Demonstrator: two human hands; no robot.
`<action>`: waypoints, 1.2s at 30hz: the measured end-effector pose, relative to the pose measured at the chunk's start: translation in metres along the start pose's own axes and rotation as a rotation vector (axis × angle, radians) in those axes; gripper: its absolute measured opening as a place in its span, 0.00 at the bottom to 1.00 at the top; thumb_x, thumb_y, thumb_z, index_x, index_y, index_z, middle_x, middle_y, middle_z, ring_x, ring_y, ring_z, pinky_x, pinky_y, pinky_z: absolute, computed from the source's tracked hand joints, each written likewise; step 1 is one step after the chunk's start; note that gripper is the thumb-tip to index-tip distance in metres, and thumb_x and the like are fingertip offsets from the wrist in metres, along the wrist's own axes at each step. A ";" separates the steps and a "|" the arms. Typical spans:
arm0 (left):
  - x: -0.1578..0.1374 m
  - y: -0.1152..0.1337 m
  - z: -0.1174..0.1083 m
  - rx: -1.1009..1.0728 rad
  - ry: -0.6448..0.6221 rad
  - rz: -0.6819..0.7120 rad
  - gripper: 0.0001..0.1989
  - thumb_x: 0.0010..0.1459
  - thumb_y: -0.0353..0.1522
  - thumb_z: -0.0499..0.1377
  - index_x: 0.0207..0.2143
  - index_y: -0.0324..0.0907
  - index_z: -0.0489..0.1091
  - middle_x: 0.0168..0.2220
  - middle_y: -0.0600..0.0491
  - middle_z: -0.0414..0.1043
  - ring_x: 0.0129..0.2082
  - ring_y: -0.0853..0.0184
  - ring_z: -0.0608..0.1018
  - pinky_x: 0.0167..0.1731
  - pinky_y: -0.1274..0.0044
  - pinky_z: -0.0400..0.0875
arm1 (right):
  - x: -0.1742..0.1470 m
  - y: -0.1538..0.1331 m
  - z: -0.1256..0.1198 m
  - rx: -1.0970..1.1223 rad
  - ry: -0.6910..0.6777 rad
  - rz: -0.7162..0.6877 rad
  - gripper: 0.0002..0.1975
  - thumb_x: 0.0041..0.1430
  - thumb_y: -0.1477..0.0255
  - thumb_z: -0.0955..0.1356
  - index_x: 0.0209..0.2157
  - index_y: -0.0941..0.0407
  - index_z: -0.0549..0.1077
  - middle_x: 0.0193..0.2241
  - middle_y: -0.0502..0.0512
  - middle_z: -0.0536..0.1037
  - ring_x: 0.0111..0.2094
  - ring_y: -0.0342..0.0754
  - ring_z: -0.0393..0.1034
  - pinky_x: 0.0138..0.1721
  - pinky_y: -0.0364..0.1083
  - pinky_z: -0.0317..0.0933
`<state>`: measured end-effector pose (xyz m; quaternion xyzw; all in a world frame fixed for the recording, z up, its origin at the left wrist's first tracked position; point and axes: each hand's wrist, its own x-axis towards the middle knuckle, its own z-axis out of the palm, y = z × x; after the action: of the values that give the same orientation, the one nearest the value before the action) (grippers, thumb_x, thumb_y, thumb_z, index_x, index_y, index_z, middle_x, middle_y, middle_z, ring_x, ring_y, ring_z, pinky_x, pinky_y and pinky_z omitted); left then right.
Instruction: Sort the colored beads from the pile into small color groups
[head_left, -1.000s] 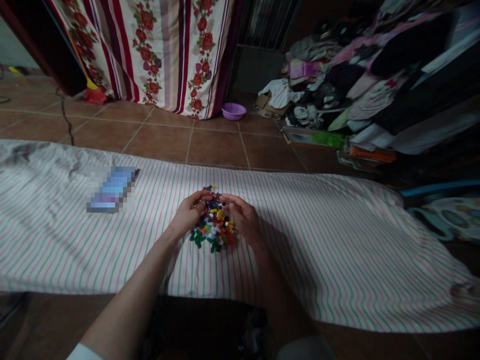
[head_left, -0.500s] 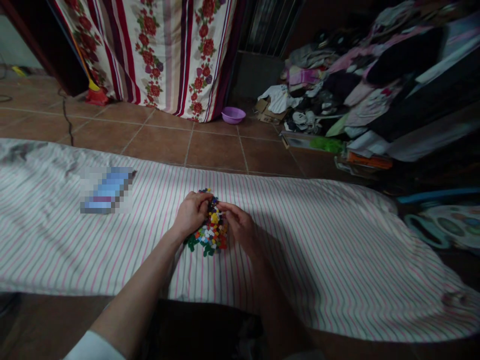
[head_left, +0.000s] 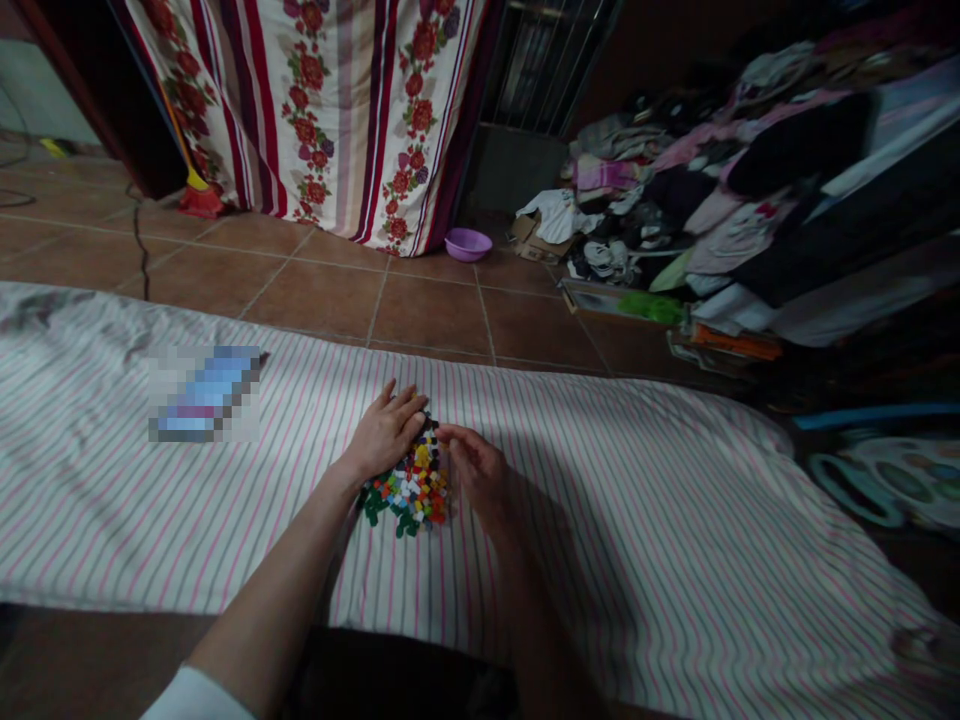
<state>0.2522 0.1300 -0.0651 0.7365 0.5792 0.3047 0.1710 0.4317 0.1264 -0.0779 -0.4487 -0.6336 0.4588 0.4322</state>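
A pile of small, many-coloured plastic toy bricks [head_left: 411, 488] lies on the striped cloth [head_left: 645, 520]; green pieces sit at its near edge, with white, yellow, red and orange ones further in. Over the far left part of the pile rests my left hand [head_left: 388, 430], palm down with its fingers spread, hiding some bricks. My right hand [head_left: 478, 468] is at the pile's right side. Its thumb and forefinger are drawn together beside the dark bricks, and whatever may be between them is too small to make out.
A pixelated blue object [head_left: 206, 393] lies on the cloth to the left. Beyond the cloth's far edge are a tiled floor, a purple basin [head_left: 468, 245], a red broom [head_left: 201, 200] and a floral curtain [head_left: 345, 120]. Clothes [head_left: 675, 190] are heaped at the right.
My left hand's fingers have spread out from a curled position and now lie flatter over the pile. My right hand has stayed by the pile's right side. The view has shifted slightly.
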 end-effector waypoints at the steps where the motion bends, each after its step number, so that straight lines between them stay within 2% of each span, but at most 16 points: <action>1: 0.000 -0.001 0.002 -0.001 -0.015 0.022 0.21 0.65 0.37 0.43 0.54 0.43 0.67 0.58 0.49 0.67 0.64 0.64 0.59 0.66 0.61 0.45 | 0.000 0.001 0.000 -0.002 -0.002 0.001 0.16 0.60 0.60 0.63 0.40 0.54 0.76 0.41 0.57 0.80 0.45 0.52 0.73 0.50 0.51 0.67; 4: 0.000 -0.006 0.008 -0.006 -0.017 0.056 0.22 0.65 0.38 0.42 0.53 0.40 0.67 0.59 0.47 0.66 0.65 0.63 0.59 0.66 0.61 0.44 | 0.001 0.004 0.000 0.019 -0.007 -0.002 0.17 0.60 0.58 0.64 0.40 0.54 0.76 0.42 0.57 0.80 0.45 0.52 0.73 0.50 0.51 0.67; 9: 0.000 -0.009 0.010 -0.045 0.025 0.013 0.20 0.64 0.38 0.45 0.51 0.41 0.69 0.57 0.46 0.67 0.64 0.61 0.60 0.65 0.60 0.48 | 0.000 0.005 0.002 0.024 -0.007 -0.010 0.16 0.59 0.59 0.64 0.39 0.54 0.76 0.40 0.56 0.80 0.44 0.52 0.74 0.49 0.51 0.67; 14: 0.001 0.001 0.002 -0.083 0.017 -0.054 0.19 0.63 0.38 0.45 0.43 0.42 0.73 0.47 0.46 0.72 0.53 0.63 0.70 0.58 0.66 0.61 | 0.002 0.007 0.003 -0.032 0.011 -0.015 0.15 0.59 0.61 0.63 0.39 0.54 0.76 0.40 0.56 0.80 0.44 0.52 0.74 0.48 0.50 0.67; 17: 0.000 0.006 -0.004 -0.148 0.032 -0.153 0.20 0.63 0.40 0.45 0.43 0.42 0.73 0.43 0.47 0.73 0.48 0.63 0.72 0.54 0.68 0.65 | 0.005 0.010 0.003 -0.062 0.058 0.001 0.15 0.60 0.62 0.62 0.39 0.54 0.76 0.39 0.56 0.80 0.43 0.52 0.74 0.47 0.51 0.68; 20: -0.001 0.007 -0.007 -0.253 0.057 -0.246 0.20 0.62 0.41 0.46 0.46 0.43 0.72 0.44 0.48 0.73 0.47 0.63 0.73 0.53 0.69 0.66 | 0.007 0.011 0.001 -0.157 0.119 0.007 0.15 0.61 0.65 0.60 0.42 0.53 0.76 0.41 0.55 0.80 0.45 0.52 0.74 0.49 0.52 0.67; 23: -0.003 0.007 -0.009 -0.317 0.073 -0.272 0.19 0.61 0.36 0.47 0.48 0.42 0.71 0.46 0.49 0.73 0.48 0.64 0.73 0.53 0.71 0.66 | 0.008 0.008 -0.001 -0.355 0.104 -0.043 0.15 0.60 0.68 0.61 0.46 0.48 0.75 0.45 0.52 0.79 0.48 0.52 0.73 0.53 0.52 0.65; 25: -0.004 0.006 -0.010 -0.270 0.077 -0.269 0.19 0.59 0.33 0.47 0.49 0.42 0.71 0.48 0.48 0.73 0.49 0.64 0.73 0.53 0.70 0.66 | 0.009 0.005 0.000 -0.469 0.074 -0.097 0.17 0.59 0.71 0.62 0.48 0.47 0.74 0.48 0.51 0.77 0.51 0.52 0.71 0.55 0.53 0.62; 28: -0.006 0.004 -0.013 -0.074 0.074 -0.257 0.20 0.56 0.30 0.49 0.49 0.41 0.71 0.48 0.47 0.73 0.50 0.60 0.72 0.55 0.67 0.64 | 0.009 0.002 0.002 -0.530 0.043 -0.165 0.21 0.58 0.75 0.61 0.51 0.47 0.72 0.51 0.50 0.75 0.53 0.52 0.69 0.56 0.53 0.62; 32: -0.010 -0.001 -0.016 0.100 0.021 -0.222 0.23 0.52 0.27 0.50 0.50 0.42 0.71 0.49 0.47 0.73 0.49 0.58 0.70 0.54 0.65 0.64 | 0.010 -0.002 0.005 -0.587 -0.014 -0.112 0.23 0.58 0.76 0.61 0.53 0.46 0.71 0.50 0.51 0.76 0.49 0.54 0.72 0.52 0.53 0.66; 36: -0.013 -0.001 -0.021 0.074 -0.050 -0.232 0.26 0.49 0.27 0.51 0.52 0.41 0.69 0.49 0.47 0.73 0.51 0.57 0.69 0.53 0.67 0.64 | 0.011 -0.006 0.010 -0.539 -0.043 -0.089 0.23 0.58 0.75 0.61 0.54 0.46 0.71 0.50 0.52 0.76 0.50 0.53 0.72 0.53 0.52 0.64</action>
<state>0.2358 0.1159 -0.0531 0.6778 0.6669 0.2427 0.1922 0.4187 0.1340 -0.0722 -0.5094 -0.7610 0.2638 0.3031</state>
